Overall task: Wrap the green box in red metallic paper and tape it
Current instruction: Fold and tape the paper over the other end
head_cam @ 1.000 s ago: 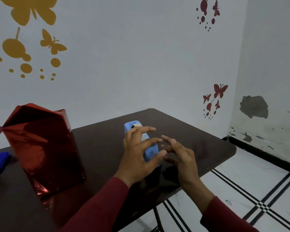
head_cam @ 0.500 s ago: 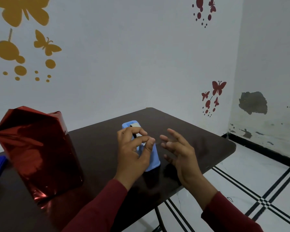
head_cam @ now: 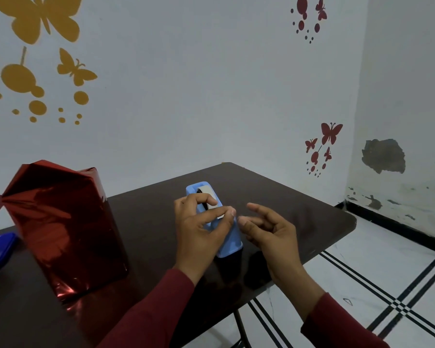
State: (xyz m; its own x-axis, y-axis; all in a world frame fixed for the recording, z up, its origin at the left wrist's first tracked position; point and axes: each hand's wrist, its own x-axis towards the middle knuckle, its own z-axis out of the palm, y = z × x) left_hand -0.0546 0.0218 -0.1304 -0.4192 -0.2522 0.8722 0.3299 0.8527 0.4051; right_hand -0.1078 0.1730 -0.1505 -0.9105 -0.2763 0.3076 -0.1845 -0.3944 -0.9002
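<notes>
Head camera, looking forward-down across table, close range.

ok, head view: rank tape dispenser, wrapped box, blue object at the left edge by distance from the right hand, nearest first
1. Tape dispenser: just left of the right hand, under the left hand's fingers.
2. Wrapped box: upright on the table's left part, beyond the left hand.
3. Blue object: at the picture's left edge, behind the box.

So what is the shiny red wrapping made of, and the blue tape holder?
The red wrapping looks like thin metallic foil paper: mirror-glossy, with sharp creases and bright glints near its base. The tape holder looks like smooth moulded plastic, pale blue and matte, with rounded edges. The left hand grips it.
</notes>
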